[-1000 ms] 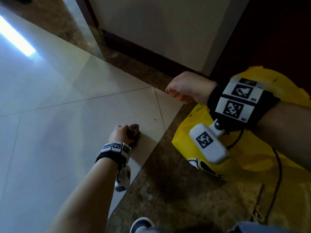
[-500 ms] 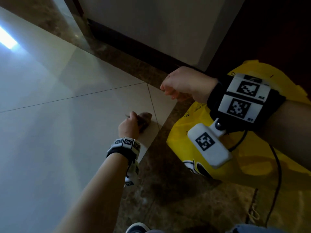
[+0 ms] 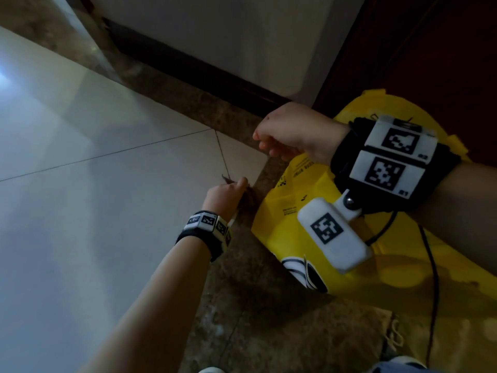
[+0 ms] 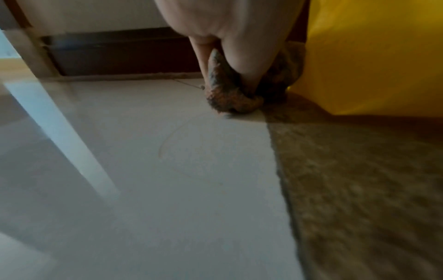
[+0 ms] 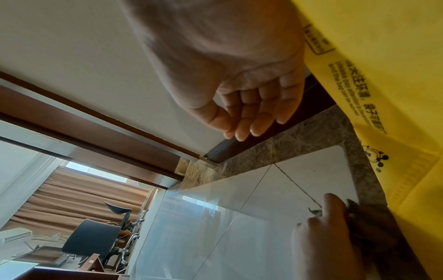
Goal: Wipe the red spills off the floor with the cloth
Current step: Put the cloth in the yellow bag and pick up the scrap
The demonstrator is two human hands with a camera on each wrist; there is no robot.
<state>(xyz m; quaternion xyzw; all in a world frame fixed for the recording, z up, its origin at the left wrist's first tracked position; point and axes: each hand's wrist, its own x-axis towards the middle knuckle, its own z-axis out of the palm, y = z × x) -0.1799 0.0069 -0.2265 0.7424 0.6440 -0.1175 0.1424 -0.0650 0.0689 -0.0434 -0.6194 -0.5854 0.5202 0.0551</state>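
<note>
My left hand [image 3: 226, 195] grips a bunched, brown-stained cloth [image 3: 248, 201] and presses it on the floor at the edge of the pale tile [image 3: 134, 211], right beside the yellow bag [image 3: 282, 224]. The left wrist view shows the cloth [image 4: 230, 98] squeezed between the fingers, its wad on the tile's edge. A faint curved streak [image 4: 167, 144] lies on the tile; no red spill shows. My right hand [image 3: 290, 133] hovers above the tile corner, fingers [image 5: 251, 117] loosely curled and holding nothing.
A speckled brown stone border [image 3: 242, 319] runs along the tile. A wall with a dark skirting [image 3: 188, 68] stands behind. A black cable [image 3: 433, 278] crosses the bag. A shoe tip [image 3: 209, 370] is at the bottom. An office chair [image 5: 95, 242] stands far off.
My left hand has slid the cloth across the tile to the right, up to the tile's edge beside the yellow bag. The right hand has stayed hovering.
</note>
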